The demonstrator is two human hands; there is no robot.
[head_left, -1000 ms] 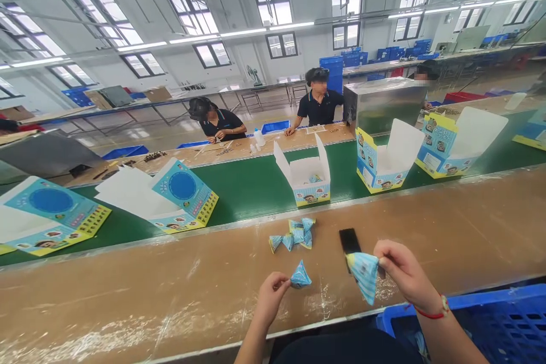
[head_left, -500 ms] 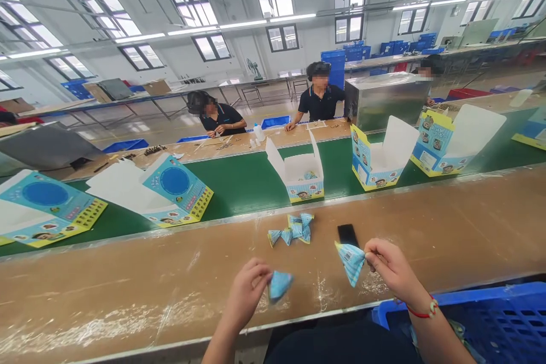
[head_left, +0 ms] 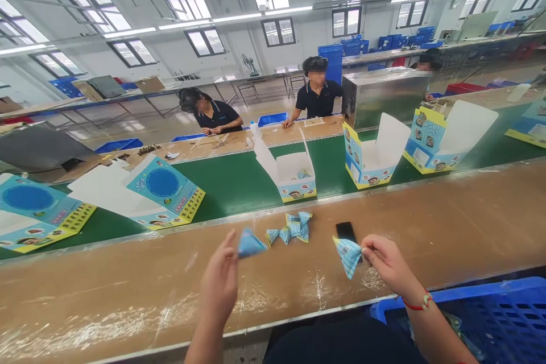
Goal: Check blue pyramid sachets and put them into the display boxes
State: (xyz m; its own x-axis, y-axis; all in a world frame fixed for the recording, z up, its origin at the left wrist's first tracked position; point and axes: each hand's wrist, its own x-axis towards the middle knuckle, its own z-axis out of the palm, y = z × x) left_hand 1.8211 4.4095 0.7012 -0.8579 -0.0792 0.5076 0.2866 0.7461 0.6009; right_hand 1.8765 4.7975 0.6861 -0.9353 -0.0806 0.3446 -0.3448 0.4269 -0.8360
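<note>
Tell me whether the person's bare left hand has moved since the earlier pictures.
Yes: against the pile of blue-and-yellow pyramid-shaped packets on the brown tabletop, the bare left hand has moved leftward and forward.

my brown-topped workbench point(head_left: 140, 296) carries a small cluster of blue-and-yellow pyramid packets point(head_left: 294, 228) and, to their right, a black smartphone point(head_left: 345, 230). just beyond, the green conveyor belt point(head_left: 230, 185) in front of me bears open printed cartons point(head_left: 297, 189).

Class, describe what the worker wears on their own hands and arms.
Neither the left hand nor the right hand wears a glove. The right wrist carries a thin red bracelet with a pale bead. No sleeves show on the forearms.
</note>
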